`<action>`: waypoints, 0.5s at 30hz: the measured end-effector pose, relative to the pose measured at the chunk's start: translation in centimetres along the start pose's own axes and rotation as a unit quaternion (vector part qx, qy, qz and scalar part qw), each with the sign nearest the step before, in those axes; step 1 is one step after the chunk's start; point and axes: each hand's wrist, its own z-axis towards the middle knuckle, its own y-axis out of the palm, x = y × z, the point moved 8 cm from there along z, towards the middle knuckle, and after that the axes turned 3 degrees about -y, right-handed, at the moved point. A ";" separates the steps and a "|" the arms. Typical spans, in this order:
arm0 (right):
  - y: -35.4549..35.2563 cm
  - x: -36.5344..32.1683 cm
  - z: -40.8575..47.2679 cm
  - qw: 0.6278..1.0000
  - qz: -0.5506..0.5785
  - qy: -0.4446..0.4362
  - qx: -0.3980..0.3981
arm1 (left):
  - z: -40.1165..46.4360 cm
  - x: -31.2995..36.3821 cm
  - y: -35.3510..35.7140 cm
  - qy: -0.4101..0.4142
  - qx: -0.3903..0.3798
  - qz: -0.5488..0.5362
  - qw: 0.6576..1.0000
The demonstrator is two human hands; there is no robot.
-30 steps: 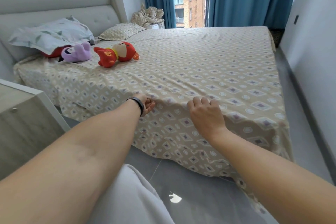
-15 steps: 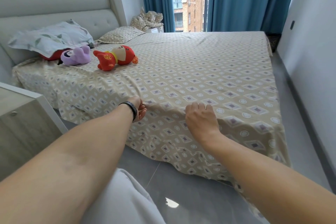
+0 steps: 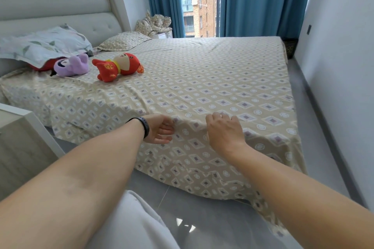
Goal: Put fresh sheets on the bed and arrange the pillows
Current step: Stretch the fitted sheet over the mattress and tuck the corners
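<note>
Head view: beige diamond-patterned sheet (image 3: 202, 87) smooth over bed, both hands' grip loose, holding nothing.

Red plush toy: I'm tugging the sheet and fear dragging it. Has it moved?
No. The red plush toy still lies right beside the purple plush toy, with the same gap between them.

Bed (image 3: 30, 97) bears sheet (image 3: 202, 79), toys, pillows.
</note>
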 end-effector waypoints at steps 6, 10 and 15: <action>-0.4 1.4 -1.2 0.996 -0.069 -0.040 0.037 | -1.4 1.1 4.1 -0.014 -0.086 0.030 0.996; -1.3 0.9 -1.1 0.996 -0.059 -0.053 0.045 | -0.9 1.5 4.9 -0.021 -0.032 0.020 0.999; -0.5 2.0 -1.0 1.000 -0.006 -0.022 -0.005 | -1.5 1.6 5.1 -0.026 -0.022 0.009 0.999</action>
